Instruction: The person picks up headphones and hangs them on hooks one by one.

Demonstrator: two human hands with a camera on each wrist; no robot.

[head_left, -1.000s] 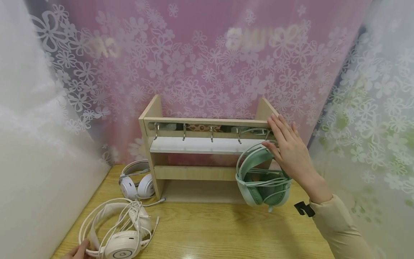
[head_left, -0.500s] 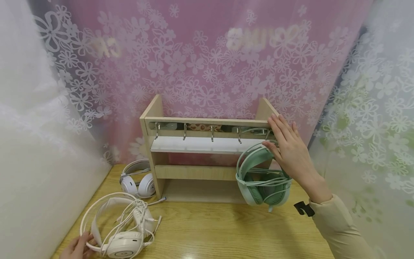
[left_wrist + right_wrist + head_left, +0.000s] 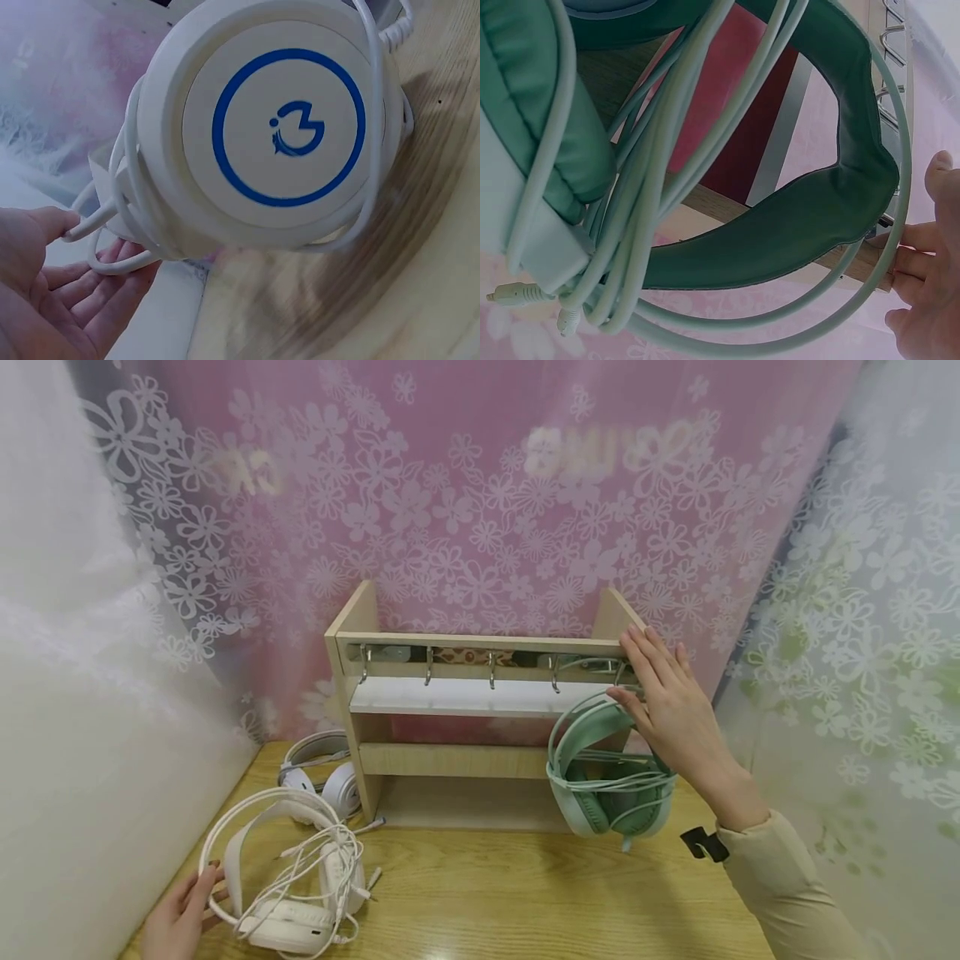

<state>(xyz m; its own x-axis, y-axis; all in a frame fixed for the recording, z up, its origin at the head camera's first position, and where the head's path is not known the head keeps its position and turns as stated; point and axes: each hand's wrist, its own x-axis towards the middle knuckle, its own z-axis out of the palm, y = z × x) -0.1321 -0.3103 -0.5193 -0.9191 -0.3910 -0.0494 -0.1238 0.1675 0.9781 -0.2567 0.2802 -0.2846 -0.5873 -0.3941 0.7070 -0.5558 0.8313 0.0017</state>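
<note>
Low on the left in the head view, my left hand (image 3: pixel 178 912) pinches the headband frame of a white headset (image 3: pixel 288 925), its cable wrapped round it. The left wrist view shows its ear cup (image 3: pixel 292 139) with a blue ring logo, thumb and fingers on the thin frame. A green headset (image 3: pixel 592 735) with bundled cable hangs at the right end of the wooden rack (image 3: pixel 450 760). My right hand (image 3: pixel 675 718) rests on that end of the rack with straight fingers, the thumb by the green headband (image 3: pixel 780 225).
Several metal hooks (image 3: pixel 492 670) line the rack's upper bar, above a white shelf (image 3: pixel 450 696). Another white headset (image 3: pixel 342 789) lies on the wooden table (image 3: pixel 480 893) by the rack's left side, partly behind the held one. Floral curtains (image 3: pixel 480 527) enclose the table.
My left hand has lifted the white headset and carried it up and slightly right, so it now overlaps the headset behind. The right hand and green headset stay put.
</note>
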